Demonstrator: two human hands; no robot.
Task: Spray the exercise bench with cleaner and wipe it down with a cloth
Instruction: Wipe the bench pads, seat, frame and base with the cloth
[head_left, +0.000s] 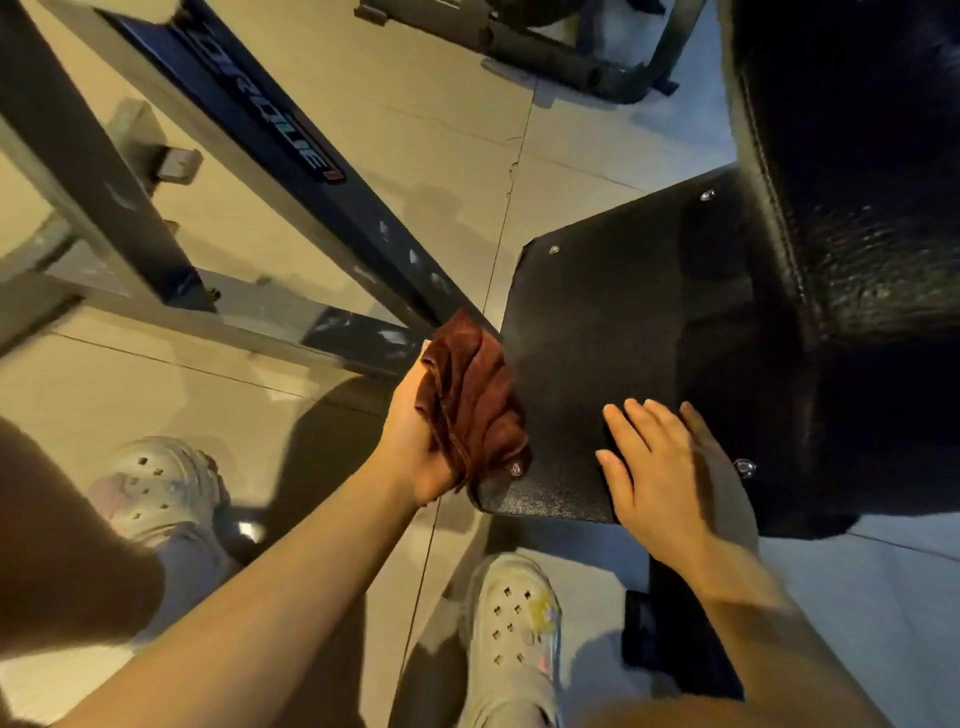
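Risk: left hand (415, 441) clamps bunched cloth (475, 395) at left edge of bench seat pad (597, 322), centre frame; loose wad may skip corners, bolts. Right hand (660, 462) flat, fingers apart, on pad near lower edge; could slip if wet. No sprayer in view. Count: 1 cloth, 2 hands, 2 clogs (514, 634), 4 bolts.

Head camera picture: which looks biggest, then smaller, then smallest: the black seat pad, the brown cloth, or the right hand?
1. Black seat pad, clearly the largest.
2. Brown cloth and right hand look about alike in size. The cloth is bunched up in the left hand, so its true size is hidden; I would not rank those two.
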